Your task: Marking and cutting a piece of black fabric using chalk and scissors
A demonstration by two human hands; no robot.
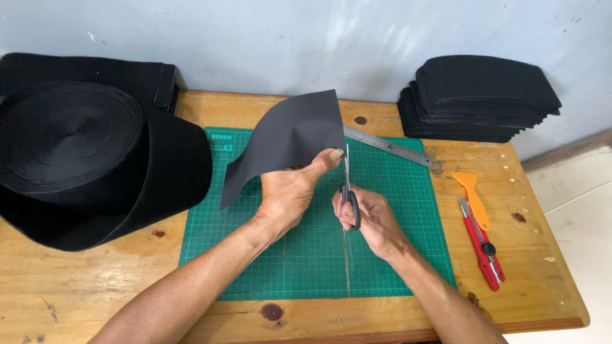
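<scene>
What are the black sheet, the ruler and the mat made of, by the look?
Black sheet in the left hand: probably matte felt or thin foam, since it curves without creasing. Ruler: likely steel, grey with a dull sheen. Mat: looks like green vinyl or rubber, gridded, non-glossy, lying flat on the wooden table.

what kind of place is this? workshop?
Likely a small craft or sewing workbench: a green cutting mat on a wooden table, a big roll of black fabric, and a stack of cut black pieces.
</scene>
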